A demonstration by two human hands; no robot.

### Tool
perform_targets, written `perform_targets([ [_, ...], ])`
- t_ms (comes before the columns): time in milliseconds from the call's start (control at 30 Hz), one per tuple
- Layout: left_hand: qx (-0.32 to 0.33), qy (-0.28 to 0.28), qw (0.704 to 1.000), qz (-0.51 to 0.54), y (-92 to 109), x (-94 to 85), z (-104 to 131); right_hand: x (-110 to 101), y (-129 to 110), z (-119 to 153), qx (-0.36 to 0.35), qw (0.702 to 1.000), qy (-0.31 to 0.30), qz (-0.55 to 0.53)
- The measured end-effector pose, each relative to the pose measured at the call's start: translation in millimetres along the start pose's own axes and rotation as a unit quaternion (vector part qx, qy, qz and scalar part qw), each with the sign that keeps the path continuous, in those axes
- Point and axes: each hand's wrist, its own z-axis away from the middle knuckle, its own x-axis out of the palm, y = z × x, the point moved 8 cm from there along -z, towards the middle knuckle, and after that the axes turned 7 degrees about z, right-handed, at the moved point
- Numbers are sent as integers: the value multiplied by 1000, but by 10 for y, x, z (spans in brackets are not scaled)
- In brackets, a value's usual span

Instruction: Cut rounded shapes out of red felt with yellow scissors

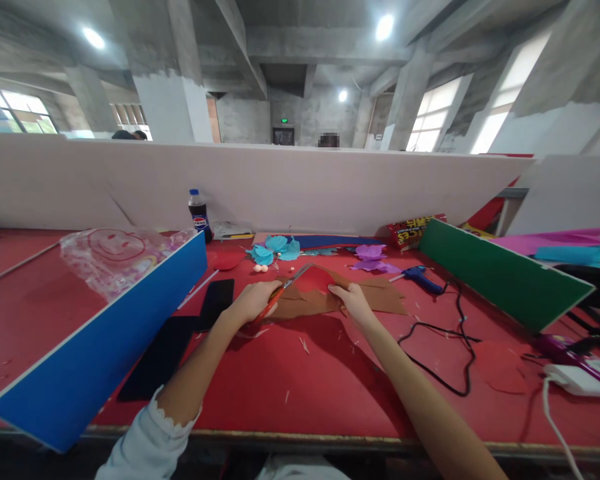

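Note:
My left hand (256, 301) is closed round the handles of orange-handled scissors (275, 298), whose blades point up and to the right. Brown paper (310, 305) lies on the red tabletop (300, 387) under and between my hands. Red paper (317, 279) shows beside the scissor blades. With thumb and fingers pressed together, my right hand (351, 298) pinches the right edge of the red paper, above the brown sheet. The exact spot where the blades meet the paper is too small to make out.
A blue panel (115, 340) stands at the left and a green panel (500, 273) at the right. Phones (217, 301), a cola bottle (199, 217), teal paper petals (275, 249), purple petals (371, 257) and a blue glue gun (424, 279) with a black cable surround the hands.

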Motion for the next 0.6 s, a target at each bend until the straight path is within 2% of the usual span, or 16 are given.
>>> perform_targets([
  [400,-23,-5,1000,-12,46,-85,33,-26,171,-44,13,1000,27,-2],
  [600,1,29,999,-44,80,-144,34,-4,160,-39,9,1000,19,-8],
])
